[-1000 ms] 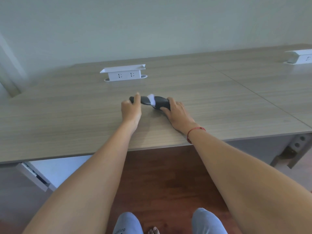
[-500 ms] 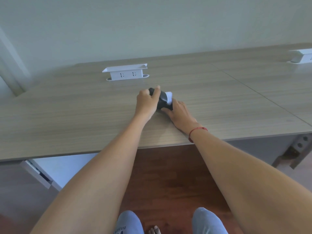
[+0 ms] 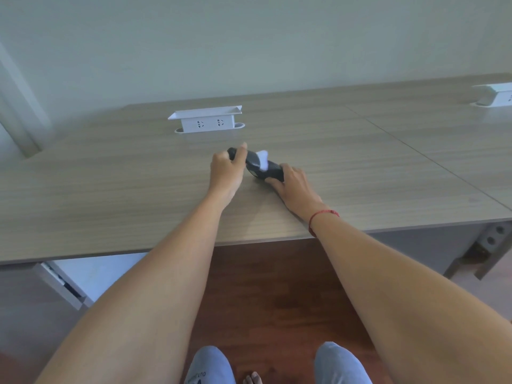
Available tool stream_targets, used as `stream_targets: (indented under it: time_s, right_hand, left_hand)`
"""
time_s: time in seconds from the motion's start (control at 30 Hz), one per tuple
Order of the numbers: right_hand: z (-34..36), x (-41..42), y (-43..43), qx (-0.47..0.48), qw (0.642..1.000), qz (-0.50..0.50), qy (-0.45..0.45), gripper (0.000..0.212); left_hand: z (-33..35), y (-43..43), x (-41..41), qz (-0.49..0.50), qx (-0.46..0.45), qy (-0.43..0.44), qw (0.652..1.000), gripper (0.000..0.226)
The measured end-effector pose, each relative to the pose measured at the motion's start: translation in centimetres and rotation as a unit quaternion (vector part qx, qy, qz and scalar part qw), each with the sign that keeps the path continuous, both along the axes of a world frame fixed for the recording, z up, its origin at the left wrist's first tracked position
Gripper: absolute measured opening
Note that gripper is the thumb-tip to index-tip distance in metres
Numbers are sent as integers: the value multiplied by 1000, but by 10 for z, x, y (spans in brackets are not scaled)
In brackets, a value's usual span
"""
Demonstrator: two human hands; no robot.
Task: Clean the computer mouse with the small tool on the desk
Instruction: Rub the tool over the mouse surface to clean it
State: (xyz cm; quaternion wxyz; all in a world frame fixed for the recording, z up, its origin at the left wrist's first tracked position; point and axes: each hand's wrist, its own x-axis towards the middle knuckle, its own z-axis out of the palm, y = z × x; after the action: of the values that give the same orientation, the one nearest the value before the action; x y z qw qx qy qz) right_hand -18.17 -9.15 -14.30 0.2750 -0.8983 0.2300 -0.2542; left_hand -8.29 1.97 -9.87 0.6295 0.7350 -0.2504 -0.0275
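Near the middle of the wooden counter (image 3: 110, 189) lies the dark computer mouse (image 3: 267, 170), angled from about 10 o'clock to 4 o'clock. The right hand (image 3: 295, 184) rests flat on the counter at the mouse's 4 o'clock end, fingers against its near side, steadying it; the fingers lie loosely spread rather than wrapped around the body. A red cord (image 3: 321, 217) circles that wrist. The left hand (image 3: 227, 169) is at the mouse's 9 o'clock side, curled closed on the dark handle of the small tool (image 3: 250, 159), whose white tip (image 3: 262, 159) lies on top of the mouse. At 11 o'clock from the hands, well apart, a white socket box (image 3: 206, 120) stands raised from the counter. A second socket box (image 3: 496, 97) shows at the far 2 o'clock edge.
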Motion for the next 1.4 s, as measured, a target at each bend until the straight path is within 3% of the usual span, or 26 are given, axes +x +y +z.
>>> stream_targets:
  time_s: [0.1, 0.17, 0.27, 0.43, 0.67, 0.83, 0.93, 1.0, 1.13, 1.27, 1.4]
  right_hand:
    - [1, 0, 1, -1, 1000, -1, -3, 38]
    - [-1, -1, 0, -4, 1000, -1, -2, 37]
    - [-2, 0, -1, -8, 1000, -3, -2, 38]
    - [0, 1, 0, -4, 1000, 6, -3, 40]
    - [-1, 2, -3, -4, 1000, -2, 6, 37]
    - [-1, 2, -3, 1, 1000, 5, 2, 37]
    - [-1, 1, -1, 2, 1000, 3, 1, 38]
    - [-1, 2, -2, -1, 1000, -4, 4, 39]
    - [0, 3, -2, 7, 1000, -8, 4, 40]
    - [-3, 2, -2, 17, 1000, -10, 7, 39]
    - [-1, 3, -1, 13, 1000, -4, 0, 37]
  left_hand:
    - [1, -5, -8, -83, -5, 65, 994, 46]
    - [-2, -5, -6, -36, 31, 51, 998, 45]
    - [1, -1, 7, 31, 16, 23, 999, 47]
    - [12, -18, -12, -133, 15, 66, 989, 43]
    - [1, 5, 17, 58, 63, -17, 996, 47]
    - [8, 2, 1, -85, 34, 17, 996, 46]
    - [3, 0, 2, -31, 64, -12, 997, 47]
    - [2, 3, 9, 12, 36, 22, 999, 45]
    - [5, 0, 5, -58, 3, 93, 994, 41]
    - [-2, 6, 10, 51, 29, 53, 997, 41]
    - [-3, 6, 6, -93, 2, 114, 989, 41]
